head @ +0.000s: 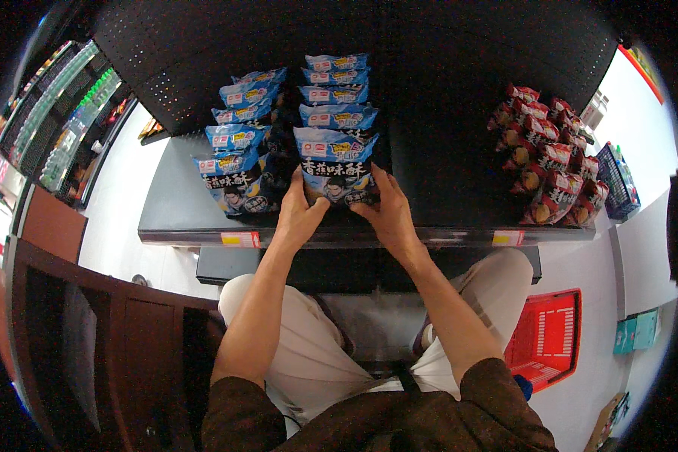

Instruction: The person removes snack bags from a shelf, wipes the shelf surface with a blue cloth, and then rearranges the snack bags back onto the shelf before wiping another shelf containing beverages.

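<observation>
My left hand (300,212) and my right hand (389,212) grip the two sides of a blue and black snack bag (335,164), which stands upright at the front of a row on a black metal shelf (172,192). Behind it, more bags of the same kind (339,116) stand one behind another. To the left is a second row of blue snack bags (231,183), leaning slightly. Both thumbs lie against the lower front of the held bag. My other fingers are partly hidden at its sides.
Red snack bags (555,195) stand in two rows at the shelf's right. Price tags (240,239) line the shelf edge. A red plastic shopping basket (548,339) is on the floor by my right knee. A dark wooden cabinet (147,316) is at left, bottle shelves (62,124) beyond.
</observation>
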{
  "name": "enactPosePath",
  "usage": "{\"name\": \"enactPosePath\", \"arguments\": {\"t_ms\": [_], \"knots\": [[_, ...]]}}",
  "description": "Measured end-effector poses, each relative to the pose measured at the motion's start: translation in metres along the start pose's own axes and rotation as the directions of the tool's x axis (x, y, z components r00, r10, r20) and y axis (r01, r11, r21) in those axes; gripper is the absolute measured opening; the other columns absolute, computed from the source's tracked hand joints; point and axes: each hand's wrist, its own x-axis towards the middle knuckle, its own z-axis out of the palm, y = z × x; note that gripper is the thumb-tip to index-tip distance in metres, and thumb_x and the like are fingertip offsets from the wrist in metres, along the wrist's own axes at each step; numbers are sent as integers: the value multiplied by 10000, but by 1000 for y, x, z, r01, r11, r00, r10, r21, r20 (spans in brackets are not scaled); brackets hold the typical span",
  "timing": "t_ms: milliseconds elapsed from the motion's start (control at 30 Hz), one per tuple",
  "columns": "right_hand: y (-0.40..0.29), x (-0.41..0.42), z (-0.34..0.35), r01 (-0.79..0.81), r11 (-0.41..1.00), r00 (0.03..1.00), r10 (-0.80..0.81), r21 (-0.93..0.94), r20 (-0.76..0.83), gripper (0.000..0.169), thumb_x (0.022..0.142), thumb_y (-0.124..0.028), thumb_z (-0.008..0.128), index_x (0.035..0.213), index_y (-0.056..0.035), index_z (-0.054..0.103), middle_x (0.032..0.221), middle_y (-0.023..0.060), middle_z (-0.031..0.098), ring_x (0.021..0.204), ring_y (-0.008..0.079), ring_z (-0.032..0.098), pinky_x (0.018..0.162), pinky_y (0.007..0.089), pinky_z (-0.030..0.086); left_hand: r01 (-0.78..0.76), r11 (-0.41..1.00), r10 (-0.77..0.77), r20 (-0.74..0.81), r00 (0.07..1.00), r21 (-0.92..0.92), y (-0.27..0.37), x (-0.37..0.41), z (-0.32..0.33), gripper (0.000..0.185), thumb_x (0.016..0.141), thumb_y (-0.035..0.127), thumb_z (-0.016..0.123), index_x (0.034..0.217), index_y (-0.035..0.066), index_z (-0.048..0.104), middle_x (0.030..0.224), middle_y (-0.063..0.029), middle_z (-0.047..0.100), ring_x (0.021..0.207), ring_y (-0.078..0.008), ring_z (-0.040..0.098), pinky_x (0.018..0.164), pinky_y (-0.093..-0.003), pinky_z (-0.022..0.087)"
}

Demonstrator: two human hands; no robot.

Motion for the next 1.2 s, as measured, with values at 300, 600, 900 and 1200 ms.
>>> {"name": "enactPosePath", "arguments": {"t_ms": [300, 600, 900, 1200], "knots": [[-5, -5, -2, 54, 997, 998, -55, -47, -27, 806, 754, 25, 785, 1455, -19, 389, 1318, 191, 519, 1048, 275, 597, 782, 329, 567, -50, 999, 50, -67, 997, -3, -10, 0, 5, 813, 800, 132, 603, 1500, -44, 229, 1209, -275, 592, 1040, -338, 613, 944, -355, 458], [-26, -26, -20, -32, 999, 998, 34, 31, -62, 738, 789, 21, 751, 1442, -112, 433, 1225, 151, 564, 1022, 254, 588, 720, 317, 528, -220, 958, 263, -266, 927, 183, -15, -14, 8, 763, 834, 18, 591, 1513, -21, 245, 1351, -233, 519, 1209, -310, 538, 1046, -357, 396], [-51, -112, -165, -236, 970, 838, 233, 58, -493, 190, 1016, -187, 544, 1036, -80, 699, 647, -29, 546, 574, 38, 456, 521, 204, 377, -492, 755, 650, -396, 649, 433, 37, -35, 14, 474, 965, 217, 524, 1381, -3, 473, 1405, -163, 515, 1253, -315, 493, 1009, -396, 419], [70, -334, -309, -395, 881, 179, 352, 261, -919, 303, 1029, -294, 497, 1050, -30, 644, 858, 44, 611, 704, 99, 561, 573, 246, 459, -640, 627, 774, -260, 577, 445, 59, -48, 37, 338, 995, 93, 491, 1307, -35, 523, 1323, -169, 578, 1164, -284, 539, 894, -368, 493]]}}
